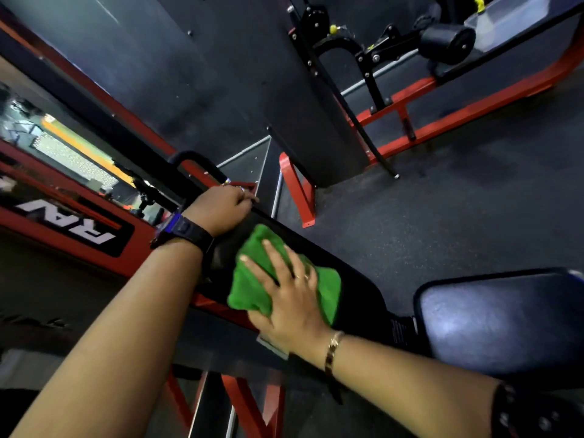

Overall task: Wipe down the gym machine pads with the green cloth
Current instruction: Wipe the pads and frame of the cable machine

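Observation:
A long black back pad [357,279] of a red-framed gym machine runs diagonally through the middle of the view. A folded green cloth [252,273] lies on it. My right hand [287,295] presses flat on the cloth with its fingers spread and straight. My left hand [221,207], with a black watch on its wrist, grips the top end of the pad with curled fingers. A second black pad, the seat [499,317], sits at the lower right.
A mirror with a red frame [72,229] stands at the left. Another red-framed machine with a black roller pad [447,42] is at the upper right, and a dark upright column [313,121] stands behind the pad. Grey rubber floor [458,200] spreads to the right.

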`<state>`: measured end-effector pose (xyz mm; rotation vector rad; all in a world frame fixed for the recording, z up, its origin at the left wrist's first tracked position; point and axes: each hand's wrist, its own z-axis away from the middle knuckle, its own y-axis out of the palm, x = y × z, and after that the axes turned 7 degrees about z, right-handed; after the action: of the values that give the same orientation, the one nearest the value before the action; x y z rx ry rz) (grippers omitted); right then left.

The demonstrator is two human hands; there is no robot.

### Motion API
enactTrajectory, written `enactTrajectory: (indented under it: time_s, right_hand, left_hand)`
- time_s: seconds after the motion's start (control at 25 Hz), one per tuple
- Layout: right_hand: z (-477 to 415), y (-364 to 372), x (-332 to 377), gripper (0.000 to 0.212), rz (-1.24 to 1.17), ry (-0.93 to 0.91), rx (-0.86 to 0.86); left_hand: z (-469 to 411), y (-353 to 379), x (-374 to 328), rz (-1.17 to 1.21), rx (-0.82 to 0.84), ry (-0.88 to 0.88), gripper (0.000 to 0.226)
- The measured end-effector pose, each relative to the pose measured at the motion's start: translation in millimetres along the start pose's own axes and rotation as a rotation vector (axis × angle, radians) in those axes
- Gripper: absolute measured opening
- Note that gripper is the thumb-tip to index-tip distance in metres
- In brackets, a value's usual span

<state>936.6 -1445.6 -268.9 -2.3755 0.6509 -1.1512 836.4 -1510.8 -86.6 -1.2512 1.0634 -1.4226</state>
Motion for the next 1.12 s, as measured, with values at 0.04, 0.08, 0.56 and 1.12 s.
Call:
enactTrajectory:
  time_s: [0.04,0.08,0.56,1.12]
  right_hand:
    - [-15,-7,5,0.087,0.025,-0.137,-0.01]
    - [-24,-10,4,0.089,0.051,-0.25,-0.021]
    - [-70,-22,-16,0.083,-0.056,-0.366,0.1]
    - [-169,-33,28,0.058,0.011,-0.517,0.348]
  left_hand:
    - [3,0,5,0.128,-0.02,-0.011,0.029]
    - [6,0,11,0.24,-0.046,-0.014,0.028]
    - [103,73,30,0.653,-0.722,0.046,0.042]
    - [77,139,-28,0.646,-1.366,-0.376,0.045]
